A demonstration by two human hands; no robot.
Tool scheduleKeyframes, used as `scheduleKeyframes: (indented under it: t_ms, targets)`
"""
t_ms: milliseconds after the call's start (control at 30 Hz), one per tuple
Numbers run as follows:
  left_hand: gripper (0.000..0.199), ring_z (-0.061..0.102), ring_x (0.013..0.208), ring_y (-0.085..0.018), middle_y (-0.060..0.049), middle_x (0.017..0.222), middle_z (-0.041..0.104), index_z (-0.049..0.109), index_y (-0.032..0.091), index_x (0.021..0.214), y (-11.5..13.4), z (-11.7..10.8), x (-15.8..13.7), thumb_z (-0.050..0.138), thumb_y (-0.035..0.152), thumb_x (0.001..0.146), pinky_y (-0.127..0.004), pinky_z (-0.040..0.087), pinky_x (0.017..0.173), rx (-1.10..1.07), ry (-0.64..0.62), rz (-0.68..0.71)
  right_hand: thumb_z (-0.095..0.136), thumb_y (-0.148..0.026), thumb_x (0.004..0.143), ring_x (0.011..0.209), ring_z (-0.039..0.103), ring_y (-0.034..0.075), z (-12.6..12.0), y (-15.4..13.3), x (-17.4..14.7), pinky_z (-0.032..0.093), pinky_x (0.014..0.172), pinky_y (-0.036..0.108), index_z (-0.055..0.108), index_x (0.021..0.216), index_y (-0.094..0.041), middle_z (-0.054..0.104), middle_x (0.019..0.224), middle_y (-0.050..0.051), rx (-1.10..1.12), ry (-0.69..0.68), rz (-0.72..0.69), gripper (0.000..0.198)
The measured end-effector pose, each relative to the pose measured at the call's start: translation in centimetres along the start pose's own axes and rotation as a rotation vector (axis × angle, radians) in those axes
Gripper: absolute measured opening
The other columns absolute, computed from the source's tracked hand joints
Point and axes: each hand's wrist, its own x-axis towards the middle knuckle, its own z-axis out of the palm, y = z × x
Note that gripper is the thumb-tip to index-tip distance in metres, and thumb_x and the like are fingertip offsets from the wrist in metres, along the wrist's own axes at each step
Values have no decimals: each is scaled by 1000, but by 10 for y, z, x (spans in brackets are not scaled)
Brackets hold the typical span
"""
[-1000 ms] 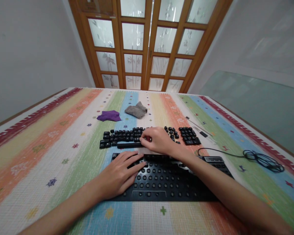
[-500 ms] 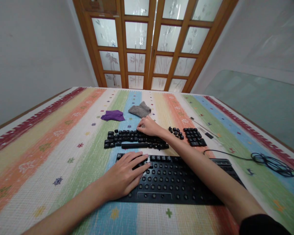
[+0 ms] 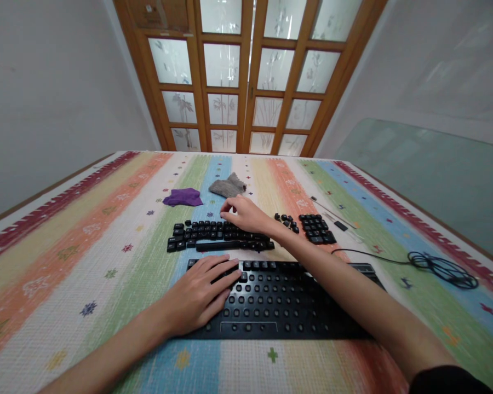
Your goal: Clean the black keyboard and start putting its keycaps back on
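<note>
My left hand (image 3: 199, 295) lies with its fingers stretched out over the left part of a black keyboard (image 3: 267, 314). Many of the keyboard's key posts are bare, and a row of keycaps still sits along its upper edge. Just beyond it, loose black keycaps (image 3: 207, 232) are laid out in rows. My right hand (image 3: 246, 213) hovers over those rows, thumb and index finger closed in a pinch; whatever may be between the tips is too small to make out. My right forearm crosses above the keyboard and hides part of it.
Behind the keycaps lie a purple cloth (image 3: 183, 197) and a grey cloth (image 3: 229, 186). More keycaps (image 3: 317, 229) form a block at right, near a thin stick-like tool (image 3: 332, 212) and a coiled black cable (image 3: 443, 269). A striped tablecloth (image 3: 139, 262) covers the table.
My view has shifted slightly, so the table things appear a little further left. My right hand has lifted a little off the keycaps; my left hand stays on the keyboard.
</note>
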Motion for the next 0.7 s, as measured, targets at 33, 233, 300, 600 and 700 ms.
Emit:
scheduleKeyframes:
  t_ms: [33,233,300,600,700]
  targets:
    - [44,49,132,-27,-12,140,57,49,17,141,0,0,0,48,16,97,-51,49,105,-5,17,-11,59,-18,91,85,57,18,-6,-4,-9,40,81,30,69,90,-15,72,89,5,6,-2,-9,10]
    - [42,53,128,-25,-11,136,60,48,18,140,-2,-4,5,50,20,98,-48,49,105,-47,96,-114,58,-19,93,96,55,22,-27,-23,-85,42,88,37,67,98,-17,70,92,7,25,-7,-102,11]
    - [41,55,125,-24,-11,134,61,49,18,138,-2,-6,9,51,21,97,-47,50,104,-55,102,-121,56,-20,95,94,55,21,-30,-26,-107,43,86,37,68,102,-17,70,94,7,45,-34,-106,14]
    - [21,56,120,-25,-11,125,65,62,17,113,3,-2,37,58,22,93,-47,50,100,-112,92,-44,57,-24,96,85,55,20,-16,-30,-149,45,80,35,74,99,-16,68,88,8,42,-63,-168,19]
    - [10,57,118,-26,-11,120,66,65,18,95,4,4,40,56,19,93,-47,50,98,-125,107,-26,56,-25,96,85,53,21,-12,-32,-152,46,78,35,76,98,-16,67,88,9,-26,-47,-189,21]
